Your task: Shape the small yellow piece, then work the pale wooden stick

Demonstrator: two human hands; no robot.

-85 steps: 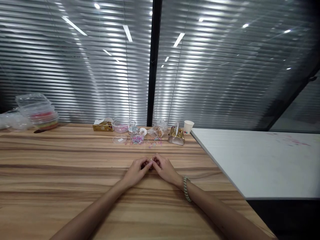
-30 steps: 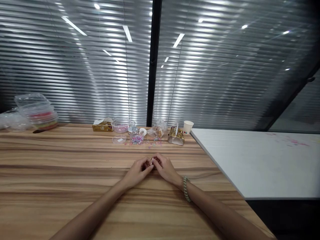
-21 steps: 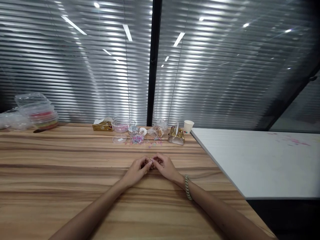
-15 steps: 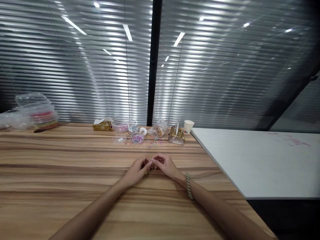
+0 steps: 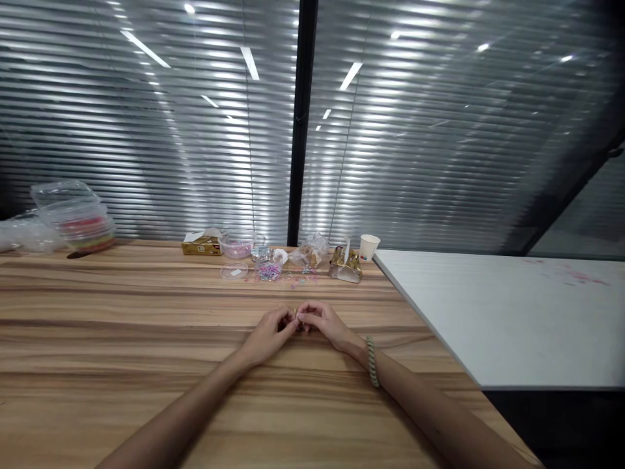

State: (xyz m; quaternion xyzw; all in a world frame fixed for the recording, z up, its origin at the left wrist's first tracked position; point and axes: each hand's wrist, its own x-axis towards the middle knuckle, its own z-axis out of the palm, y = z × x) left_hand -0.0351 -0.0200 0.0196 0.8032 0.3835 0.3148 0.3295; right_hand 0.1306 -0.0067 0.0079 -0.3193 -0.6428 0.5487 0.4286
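Note:
My left hand and my right hand meet fingertip to fingertip just above the wooden table. Both pinch one tiny pale item, too small to identify. A beaded bracelet circles my right wrist. Further back stands a small clear tub of coloured paper clips, with loose clips scattered to its right.
Along the back edge sit a yellow box, a clear bowl, crumpled plastic bags, a gold packet and a paper cup. Stacked clear containers stand far left. A white table adjoins on the right.
My right wrist has shifted slightly right and the hand has turned a little. Both hands stay joined at the fingertips on the same tiny item.

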